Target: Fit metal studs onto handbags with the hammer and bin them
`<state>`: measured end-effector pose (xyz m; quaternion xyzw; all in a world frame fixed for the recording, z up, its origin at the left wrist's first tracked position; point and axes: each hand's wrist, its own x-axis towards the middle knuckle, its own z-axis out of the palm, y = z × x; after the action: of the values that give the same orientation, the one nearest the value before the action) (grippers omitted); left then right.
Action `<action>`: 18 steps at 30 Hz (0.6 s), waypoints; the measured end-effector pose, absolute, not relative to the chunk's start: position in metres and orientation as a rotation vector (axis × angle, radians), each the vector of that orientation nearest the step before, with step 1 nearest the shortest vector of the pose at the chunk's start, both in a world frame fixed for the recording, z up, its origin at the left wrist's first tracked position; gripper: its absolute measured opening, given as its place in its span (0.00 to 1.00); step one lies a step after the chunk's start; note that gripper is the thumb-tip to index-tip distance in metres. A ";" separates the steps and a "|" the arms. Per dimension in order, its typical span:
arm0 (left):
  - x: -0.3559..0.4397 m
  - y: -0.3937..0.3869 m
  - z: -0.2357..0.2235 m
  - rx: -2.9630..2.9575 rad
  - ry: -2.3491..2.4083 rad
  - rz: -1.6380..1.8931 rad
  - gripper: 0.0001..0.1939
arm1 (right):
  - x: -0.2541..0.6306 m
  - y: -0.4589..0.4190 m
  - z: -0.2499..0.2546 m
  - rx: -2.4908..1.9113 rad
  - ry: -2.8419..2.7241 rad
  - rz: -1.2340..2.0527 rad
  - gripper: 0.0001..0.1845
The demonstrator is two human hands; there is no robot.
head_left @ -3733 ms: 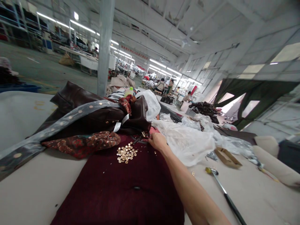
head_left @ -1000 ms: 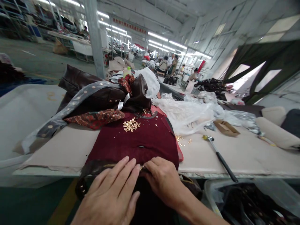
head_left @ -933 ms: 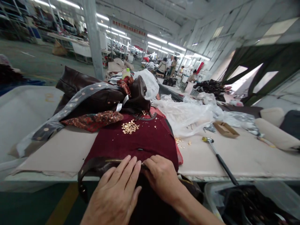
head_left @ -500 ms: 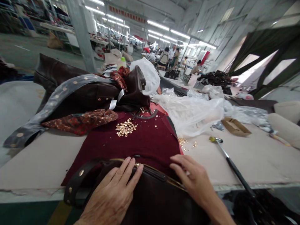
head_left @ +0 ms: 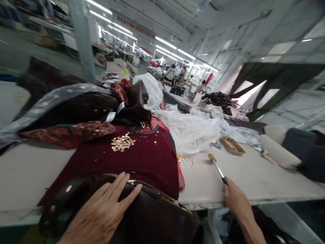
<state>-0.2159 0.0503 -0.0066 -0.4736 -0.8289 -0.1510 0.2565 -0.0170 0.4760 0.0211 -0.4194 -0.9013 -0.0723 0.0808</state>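
Note:
My left hand (head_left: 101, 211) lies flat with fingers spread on a dark brown leather bag (head_left: 149, 220) at the near edge of the table. The bag has a gold zipper along its top and rests partly on a dark red cloth (head_left: 132, 159). My right hand (head_left: 237, 201) is at the table's front edge, closed around the black handle of a hammer (head_left: 217, 167) whose head lies on the table. A small heap of gold studs (head_left: 122, 142) sits on the red cloth, and a few more studs (head_left: 184, 159) lie beside it.
A pile of brown leather pieces and patterned red fabric (head_left: 76, 112) lies at the back left. Crumpled clear plastic bags (head_left: 193, 127) and a small cardboard box (head_left: 231, 145) lie to the right. Other people (head_left: 175, 73) work at far tables. Beige rolls (head_left: 278, 150) lie far right.
My right hand left the bag and moved right to the hammer handle. The left hand stayed flat on the bag. The view swung slightly left and blurred.

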 end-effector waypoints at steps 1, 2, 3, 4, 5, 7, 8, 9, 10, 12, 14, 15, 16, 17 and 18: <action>-0.214 0.051 0.000 -1.288 -2.256 -0.370 0.27 | -0.013 0.468 0.022 -1.169 -2.689 -0.130 0.24; -0.213 0.051 0.004 -1.293 -2.272 -0.340 0.27 | -0.009 0.457 0.024 -1.056 -2.684 -0.030 0.24; -0.212 0.051 0.007 -1.301 -2.291 -0.318 0.28 | -0.007 0.443 0.027 -0.916 -2.682 0.072 0.24; -0.212 0.050 0.008 -1.311 -2.312 -0.303 0.28 | -0.006 0.426 0.032 -0.750 -2.685 0.163 0.24; -0.212 0.050 0.009 -1.321 -2.339 -0.290 0.29 | -0.007 0.406 0.039 -0.568 -2.701 0.236 0.24; -0.212 0.049 0.008 -1.346 -2.379 -0.276 0.30 | -0.013 0.362 0.057 -0.184 -2.714 0.336 0.25; -0.212 0.049 0.008 -1.357 -2.393 -0.282 0.30 | -0.019 0.341 0.067 -0.024 -2.705 0.362 0.27; -0.212 0.049 0.007 -1.365 -2.401 -0.298 0.30 | -0.024 0.323 0.077 0.099 -2.686 0.373 0.29; -0.212 0.049 0.007 -1.367 -2.400 -0.322 0.30 | -0.029 0.307 0.085 0.176 -2.663 0.371 0.31; -0.211 0.050 0.007 -1.366 -2.406 -0.355 0.30 | -0.035 0.284 0.094 0.185 -2.614 0.339 0.32; -0.211 0.050 0.007 -1.359 -2.424 -0.373 0.29 | -0.039 0.269 0.092 0.127 -2.585 0.314 0.33; -0.211 0.051 0.008 -1.350 -2.429 -0.382 0.29 | -0.040 0.265 0.087 0.119 -2.595 0.317 0.34; -0.211 0.051 0.008 -1.344 -2.429 -0.393 0.29 | -0.042 0.261 0.081 0.130 -2.632 0.332 0.34; -0.211 0.052 0.008 -1.342 -2.422 -0.404 0.28 | -0.045 0.259 0.073 0.162 -2.690 0.352 0.34; -0.210 0.052 0.009 -1.340 -2.412 -0.414 0.26 | -0.047 0.258 0.066 0.199 -2.757 0.371 0.35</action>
<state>-0.2102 0.0521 0.0088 -0.4728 -0.8511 -0.1463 0.1750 -0.0474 0.2577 0.0663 0.0702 -0.9732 0.1311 0.1753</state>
